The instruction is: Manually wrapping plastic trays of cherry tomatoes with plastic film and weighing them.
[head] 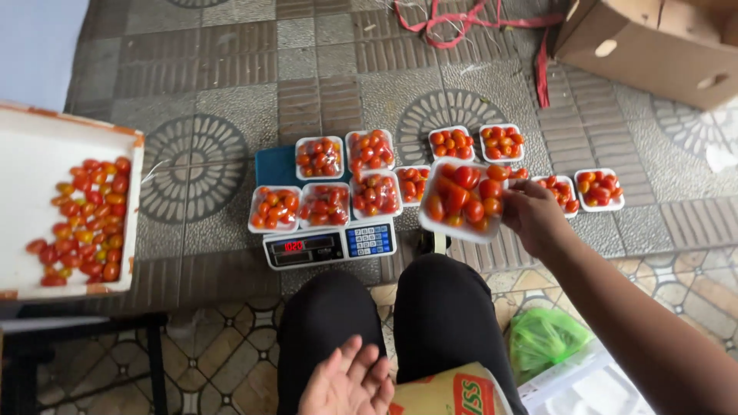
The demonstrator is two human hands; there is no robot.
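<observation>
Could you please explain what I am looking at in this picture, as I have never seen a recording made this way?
There is no machine here: a person wears a camera on the head, so the single picture looks down at their own knees and hands. The right hand holds up a white tray of tomatoes. The left hand rests open, palm up, near the lap, holding nothing. On the patterned tiled floor sits a digital scale carrying filled trays, with more trays beside it. At the left, a white box holds loose tomatoes. A cardboard box stands at the top right, a green bag lower right.

Right hand (534,217) extended, fingers gripping; left hand (347,382) open, palm up.
</observation>
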